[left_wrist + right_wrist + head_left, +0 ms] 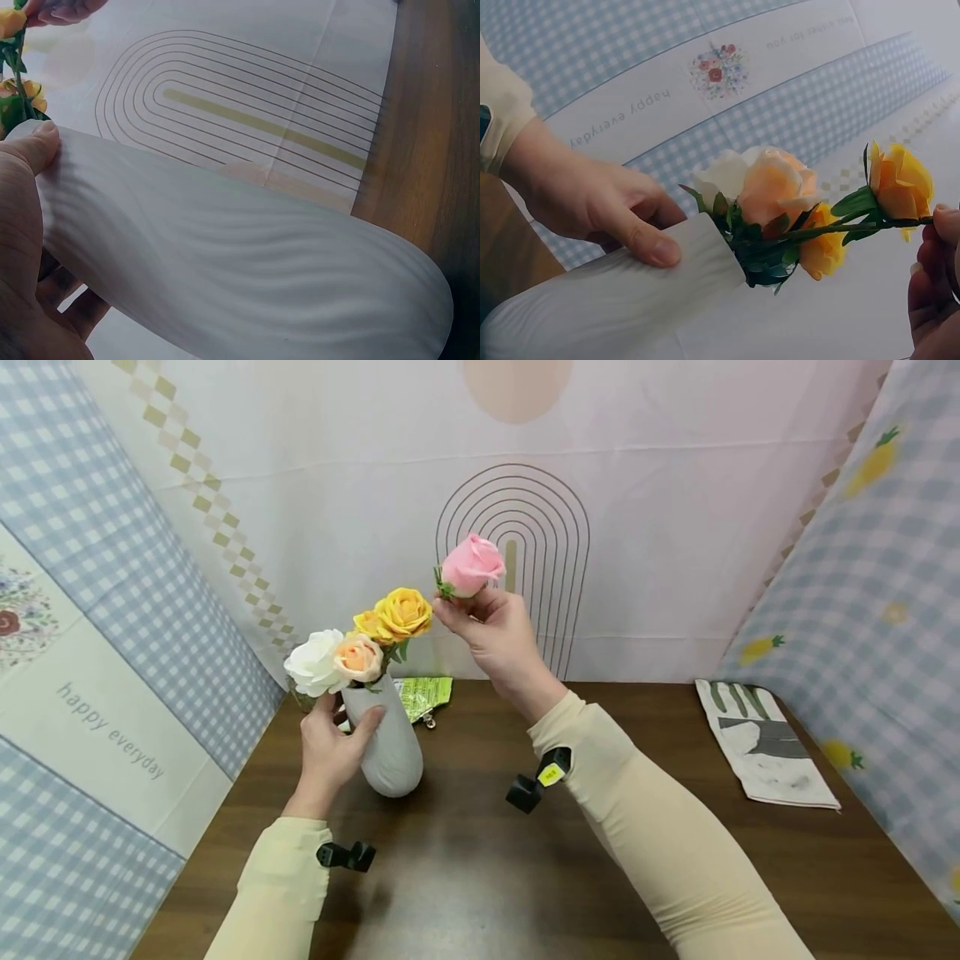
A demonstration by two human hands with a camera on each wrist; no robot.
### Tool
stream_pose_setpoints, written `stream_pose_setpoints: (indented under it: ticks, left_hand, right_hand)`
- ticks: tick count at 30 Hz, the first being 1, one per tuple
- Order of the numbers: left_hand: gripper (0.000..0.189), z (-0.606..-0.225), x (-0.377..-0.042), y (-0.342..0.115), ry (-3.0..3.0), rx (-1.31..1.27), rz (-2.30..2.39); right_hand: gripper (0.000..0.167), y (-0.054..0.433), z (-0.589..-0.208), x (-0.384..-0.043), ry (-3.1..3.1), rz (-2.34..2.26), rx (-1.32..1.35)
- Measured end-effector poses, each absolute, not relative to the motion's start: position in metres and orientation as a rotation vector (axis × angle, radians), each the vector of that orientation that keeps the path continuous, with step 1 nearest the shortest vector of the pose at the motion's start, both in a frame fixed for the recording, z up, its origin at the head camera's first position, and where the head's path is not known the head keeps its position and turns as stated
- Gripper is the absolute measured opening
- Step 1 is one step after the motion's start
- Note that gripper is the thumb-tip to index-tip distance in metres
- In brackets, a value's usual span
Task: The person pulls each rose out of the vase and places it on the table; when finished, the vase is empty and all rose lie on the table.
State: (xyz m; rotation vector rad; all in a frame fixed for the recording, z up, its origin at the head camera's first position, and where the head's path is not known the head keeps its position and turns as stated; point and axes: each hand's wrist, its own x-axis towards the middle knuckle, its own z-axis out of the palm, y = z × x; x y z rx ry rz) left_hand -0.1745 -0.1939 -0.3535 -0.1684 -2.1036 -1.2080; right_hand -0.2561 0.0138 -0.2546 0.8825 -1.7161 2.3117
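A white ribbed vase (pixel 392 752) stands on the brown table, slanting left in the head view. My left hand (pixel 330 747) grips it near the mouth, thumb on the near side; some fingers are hidden behind it. A white flower (pixel 313 664), a peach rose (pixel 358 657) and yellow roses (pixel 405 612) rise from the vase. To their upper right, my right hand (pixel 498 631) pinches a pink rose (pixel 472 565) just under its bloom. In the right wrist view, a green stem (pixel 817 230) runs from the fingertips of the right hand (pixel 937 292) toward the vase mouth.
Behind the vase lies a green packet (pixel 423 695), with a small metal piece (pixel 429 721) beside it. A folded printed cloth (pixel 768 743) rests at the table's right side. Fabric hangings (pixel 645 552) enclose the back and both sides.
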Motion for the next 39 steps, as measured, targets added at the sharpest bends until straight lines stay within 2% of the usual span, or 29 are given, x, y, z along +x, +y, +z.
stream_pose_setpoints:
  ticks: [10,18,24,28,30,34,39]
  left_hand:
    - [0.049,-0.354,-0.174,-0.194,-2.107,-0.165,-1.21]
    - [0.05,-0.354,-0.175,-0.193,-2.083,-0.177,-1.208]
    - [0.053,-0.355,-0.176,-0.192,-2.082,-0.18,-1.2]
    - [0.054,-0.356,-0.176,-0.193,-2.08,-0.187,-1.202]
    - [0.054,-0.356,-0.176,-0.193,-2.079,-0.189,-1.204]
    - [0.053,-0.355,-0.176,-0.193,-2.084,-0.185,-1.198]
    - [0.052,-0.356,-0.176,-0.192,-2.093,-0.177,-1.198]
  right_hand:
    - [0.016,0.02,-0.26,-0.253,-1.639,2.423,0.864]
    - [0.014,0.025,-0.275,-0.255,-1.607,2.384,0.968]
    - [0.017,0.033,-0.277,-0.248,-1.622,2.327,0.954]
    - [0.025,0.04,-0.273,-0.245,-1.573,2.353,0.904]
    - [0.028,0.047,-0.271,-0.246,-1.534,2.36,0.872]
    - [0.02,0.069,-0.272,-0.252,-1.38,2.403,0.843]
    - [0.017,0.12,-0.283,-0.258,-1.112,2.572,0.753]
